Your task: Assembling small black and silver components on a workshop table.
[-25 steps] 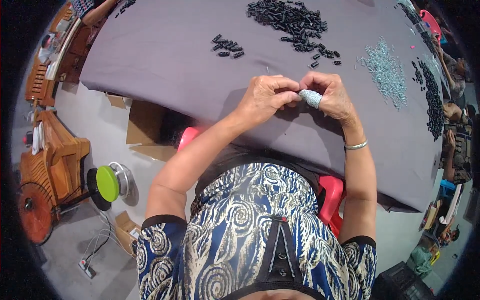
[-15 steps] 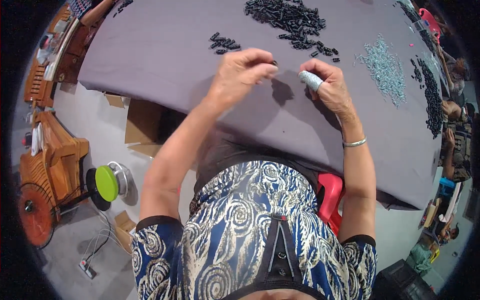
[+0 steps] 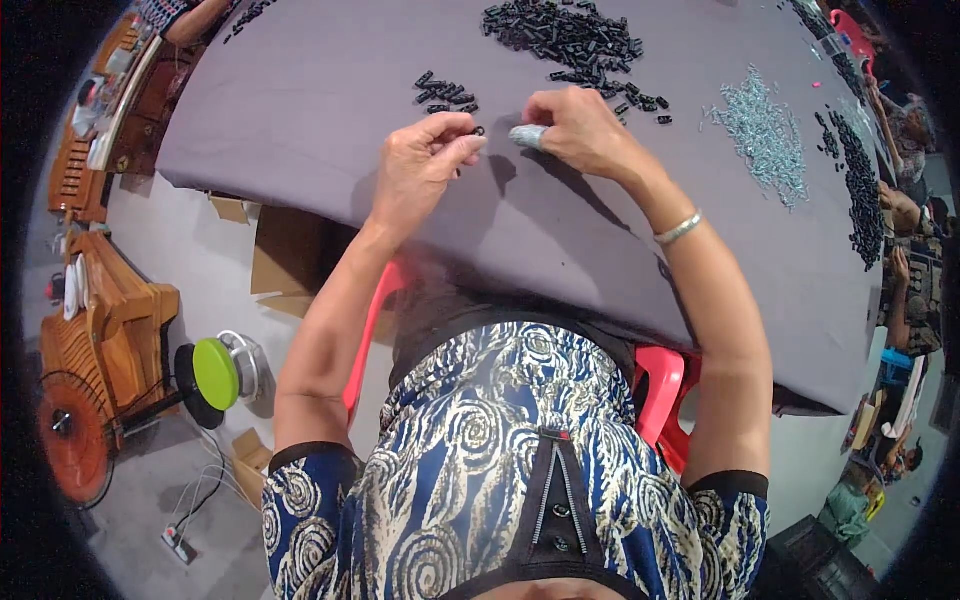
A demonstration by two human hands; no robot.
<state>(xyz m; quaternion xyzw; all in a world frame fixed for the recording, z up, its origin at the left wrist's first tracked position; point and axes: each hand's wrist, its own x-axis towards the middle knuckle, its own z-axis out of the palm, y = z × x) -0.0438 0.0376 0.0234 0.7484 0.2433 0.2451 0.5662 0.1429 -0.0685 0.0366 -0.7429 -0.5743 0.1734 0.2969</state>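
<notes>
Table cover (image 3: 300,110): matt grey cloth, smooth, lightly creased at the near edge.
Small black parts (image 3: 565,35): dull black, plastic by appearance, heaped.
Part in left hand (image 3: 425,160): one small black piece (image 3: 478,130), same dull finish.
Silver pieces (image 3: 765,135): bright metal, glinting.
Right hand (image 3: 580,130): fingertip wrapped in pale tape (image 3: 527,135), matt.
Bracelet (image 3: 678,229): shiny metal.
Chair (image 3: 660,390): glossy red plastic.
Boxes (image 3: 285,260): plain brown cardboard, matt.
Furniture (image 3: 110,330): varnished wood.
</notes>
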